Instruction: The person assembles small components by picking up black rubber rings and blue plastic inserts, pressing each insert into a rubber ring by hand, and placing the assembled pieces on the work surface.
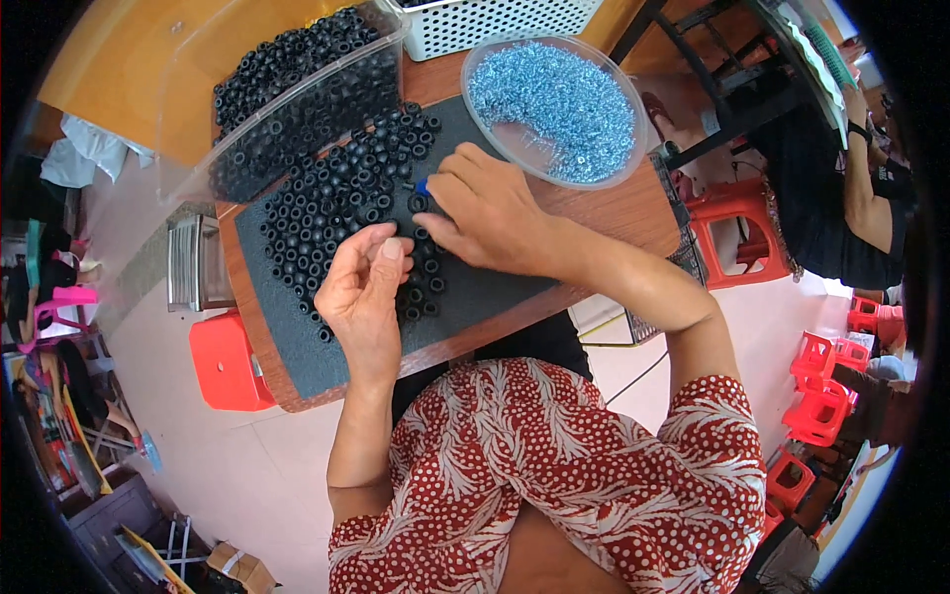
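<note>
Many small black ring-shaped parts [327,218] with holes lie heaped and scattered on a dark grey mat [505,287]. Over the near side of the heap, my left hand [366,282] has thumb and forefinger pressed together; whatever sits between them is mostly hidden. Just right of it, my right hand [490,213] is closed with its fingers curled around a small blue piece with a dark tip [423,186], which pokes out past the knuckles. A loose black ring lies close under that hand's fingertips. Both hands are only a short gap apart.
A clear plastic tub [287,114] of black parts leans at the far left of the wooden table [633,213]. A round bowl [643,119] holds shiny bluish small pieces. Behind stands a white perforated basket [495,28]. Red stools [233,361] flank the table; another person [831,188] sits right.
</note>
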A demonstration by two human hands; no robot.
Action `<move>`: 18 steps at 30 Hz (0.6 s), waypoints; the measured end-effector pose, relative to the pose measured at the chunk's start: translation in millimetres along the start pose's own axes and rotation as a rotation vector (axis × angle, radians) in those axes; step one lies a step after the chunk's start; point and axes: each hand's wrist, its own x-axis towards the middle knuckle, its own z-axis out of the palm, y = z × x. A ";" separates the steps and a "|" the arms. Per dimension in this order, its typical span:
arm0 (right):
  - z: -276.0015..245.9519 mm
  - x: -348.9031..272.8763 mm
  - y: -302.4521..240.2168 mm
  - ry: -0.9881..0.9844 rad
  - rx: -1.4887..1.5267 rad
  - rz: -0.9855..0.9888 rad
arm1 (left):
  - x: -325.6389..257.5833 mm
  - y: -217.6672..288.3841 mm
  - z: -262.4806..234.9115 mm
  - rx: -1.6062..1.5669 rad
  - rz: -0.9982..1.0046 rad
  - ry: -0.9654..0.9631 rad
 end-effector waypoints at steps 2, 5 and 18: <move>-3.4 -2.8 -9.3 0.066 0.038 -0.080 | 1.1 0.7 3.3 -0.117 -0.037 -0.070; -2.6 -4.9 -11.1 0.066 0.020 -0.119 | 0.6 1.6 4.9 -0.132 -0.055 -0.064; 0.3 -1.8 4.1 -0.021 0.168 0.066 | -8.1 -0.2 -15.8 -0.291 -0.257 -0.131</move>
